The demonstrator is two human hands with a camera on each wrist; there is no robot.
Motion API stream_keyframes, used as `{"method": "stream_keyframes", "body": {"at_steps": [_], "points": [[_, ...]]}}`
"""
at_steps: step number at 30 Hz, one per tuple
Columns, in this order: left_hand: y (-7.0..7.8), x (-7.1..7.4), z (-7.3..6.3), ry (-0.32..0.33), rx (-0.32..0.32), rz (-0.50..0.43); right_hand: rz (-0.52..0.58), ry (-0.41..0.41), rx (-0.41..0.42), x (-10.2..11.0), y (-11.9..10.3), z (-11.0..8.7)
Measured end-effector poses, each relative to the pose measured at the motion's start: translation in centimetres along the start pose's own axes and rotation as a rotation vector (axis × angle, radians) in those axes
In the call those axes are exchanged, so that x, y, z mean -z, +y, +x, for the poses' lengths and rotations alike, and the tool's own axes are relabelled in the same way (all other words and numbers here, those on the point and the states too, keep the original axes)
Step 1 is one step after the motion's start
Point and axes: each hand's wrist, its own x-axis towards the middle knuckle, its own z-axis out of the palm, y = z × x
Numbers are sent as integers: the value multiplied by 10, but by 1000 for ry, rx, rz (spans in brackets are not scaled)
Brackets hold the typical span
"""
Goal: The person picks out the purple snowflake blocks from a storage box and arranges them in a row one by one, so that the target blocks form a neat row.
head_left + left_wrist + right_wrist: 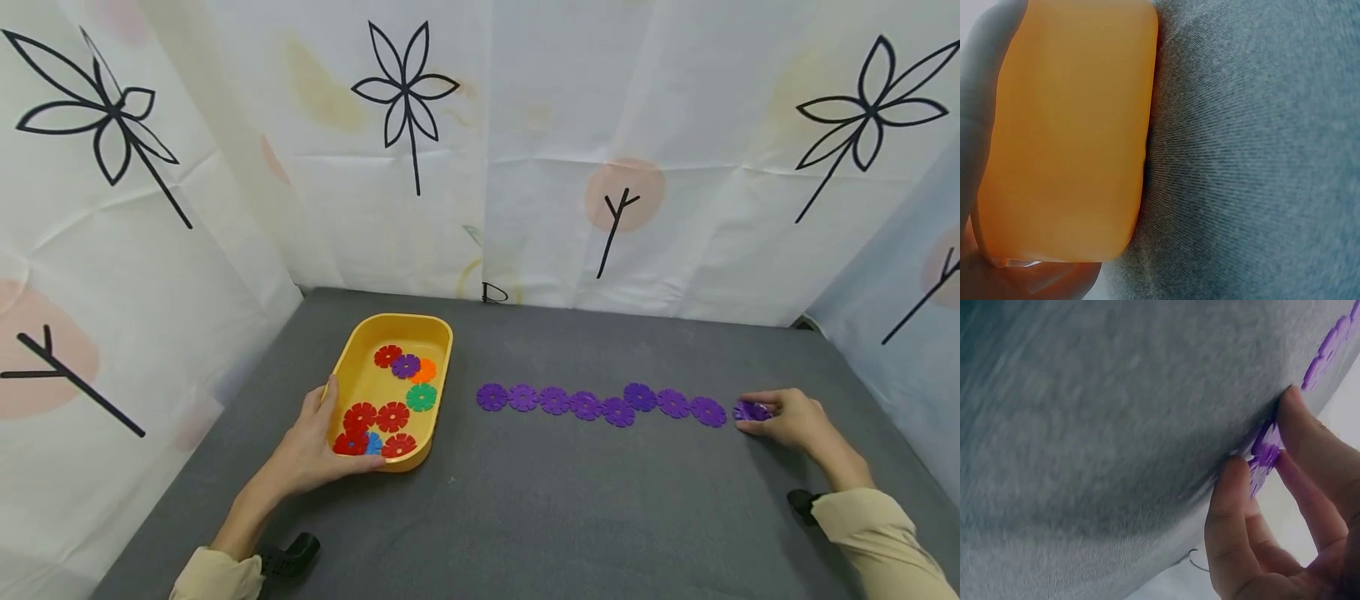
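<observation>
My left hand (307, 450) grips the near left corner of a yellow tray (443, 367), its thumb along the near rim. In the left wrist view the orange-looking wall of the tray (1072, 131) fills the space beside the hand. Red, purple, orange, green and blue flower-shaped discs lie in the tray, some overlapping. At the right end of a row of purple flower discs (555, 400), my right hand (797, 421) pinches purple flower discs (1264, 456) between thumb and fingers, low at the table. How many it holds is partly hidden.
The row of purple discs runs across the grey table (555, 517) from beside the tray toward the right hand; one disc sits slightly higher than its neighbours. A patterned white cloth (540, 225) stands behind the table and at its sides.
</observation>
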Motion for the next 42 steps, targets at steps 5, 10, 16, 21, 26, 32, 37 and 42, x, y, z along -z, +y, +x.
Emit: {"method": "stream_keyframes", "body": {"at_steps": [5, 10, 16, 21, 26, 32, 37, 42], "points": [[0, -1, 1, -1, 2, 1, -15, 24, 47, -4, -5, -1], [-1, -1, 1, 3, 3, -5, -9, 68, 91, -7, -10, -1], [-1, -1, 1, 1, 8, 0, -11, 75, 92, -10, -12, -1], [-1, -1, 1, 0, 9, 1, -8, 110, 94, -9, -24, -3], [-2, -1, 1, 6, 1, -6, 39, 158, 173, -8, -52, -4], [-1, -1, 1, 1, 4, -7, 121, 185, 288, -13, -100, -2], [-1, -1, 0, -1, 5, -3, 188, 183, 418, -16, -142, 0], [-1, 0, 1, -4, 14, -15, 223, 179, 543, -24, -185, 4]]}}
